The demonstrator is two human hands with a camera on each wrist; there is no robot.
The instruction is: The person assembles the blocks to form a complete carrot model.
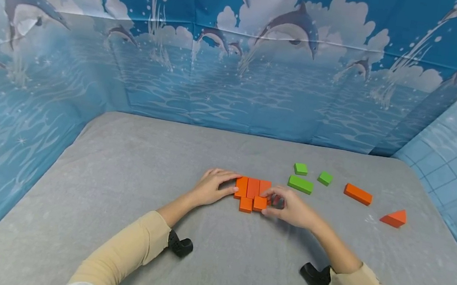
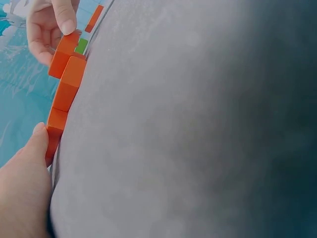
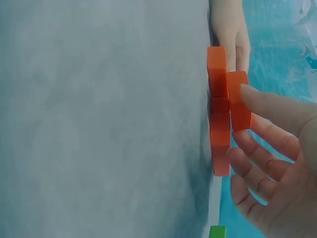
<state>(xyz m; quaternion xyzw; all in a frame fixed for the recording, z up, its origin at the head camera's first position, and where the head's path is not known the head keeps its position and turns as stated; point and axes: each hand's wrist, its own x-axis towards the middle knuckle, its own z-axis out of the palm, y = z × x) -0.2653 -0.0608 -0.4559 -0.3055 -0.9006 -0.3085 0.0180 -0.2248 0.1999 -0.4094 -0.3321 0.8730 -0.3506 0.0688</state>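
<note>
Several orange blocks (image 1: 253,188) lie side by side on the grey cloth, with a smaller orange block (image 1: 245,205) against their near side. My left hand (image 1: 211,188) touches the left end of this group with thumb and fingers, the thumb lying along the block's side in the left wrist view. Between thumb and fingers, my right hand (image 1: 293,210) pinches another orange block (image 3: 239,101). That block sits higher than the row in both wrist views; whether it touches the blocks below I cannot tell. The right fingers partly cover the group's right end.
Green blocks (image 1: 300,184) lie beyond my right hand. Farther right are a long orange block (image 1: 358,194) and an orange triangular block (image 1: 394,218). A blue dolphin-print curtain (image 1: 227,89) borders the cloth-covered table (image 1: 145,151) at the back and sides.
</note>
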